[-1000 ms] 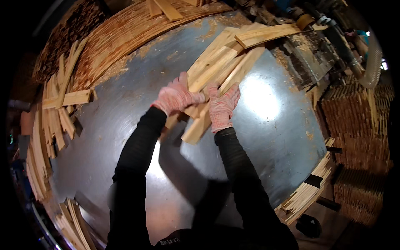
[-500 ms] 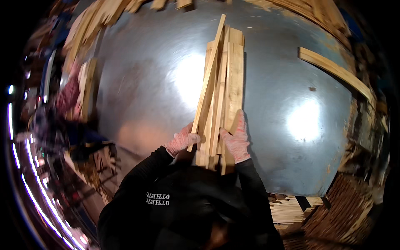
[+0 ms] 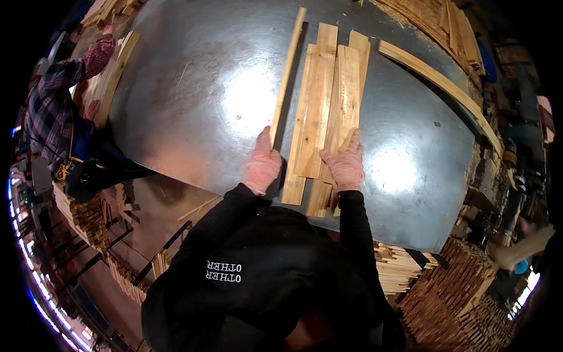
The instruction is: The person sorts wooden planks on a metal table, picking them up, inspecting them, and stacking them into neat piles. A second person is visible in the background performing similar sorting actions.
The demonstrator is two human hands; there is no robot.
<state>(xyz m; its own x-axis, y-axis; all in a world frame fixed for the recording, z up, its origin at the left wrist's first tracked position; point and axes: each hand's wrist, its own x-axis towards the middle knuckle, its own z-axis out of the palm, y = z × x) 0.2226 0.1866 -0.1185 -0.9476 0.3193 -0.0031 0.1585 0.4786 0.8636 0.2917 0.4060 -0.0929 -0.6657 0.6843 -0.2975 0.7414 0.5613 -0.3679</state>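
My left hand [image 3: 262, 166], in a pink-and-white knit glove, is closed round the near end of a narrow wooden strip [image 3: 287, 73]. The strip stands on edge or lies narrow side up, apart from the other pieces and left of them. Several flat wooden boards [image 3: 319, 100] lie side by side, partly overlapping, on the grey metal table [image 3: 193, 105]. My right hand [image 3: 345, 164], gloved alike, grips the right-hand board [image 3: 349, 76] near its close end, thumb on top and fingers along its right edge. The board's underside is hidden.
One long board [image 3: 446, 88] lies slantwise at the right. Stacked wood [image 3: 448, 281] stands below the table's right corner, with light strips [image 3: 394, 267] beside it. A co-worker in a plaid shirt [image 3: 53, 111] handles boards [image 3: 114, 76] at the left edge. More wood lies along the far right edge.
The bundled boards have spread out flat across the table. My left hand has drawn the narrow strip away to the left. My right hand has moved slightly right and farther up the boards.
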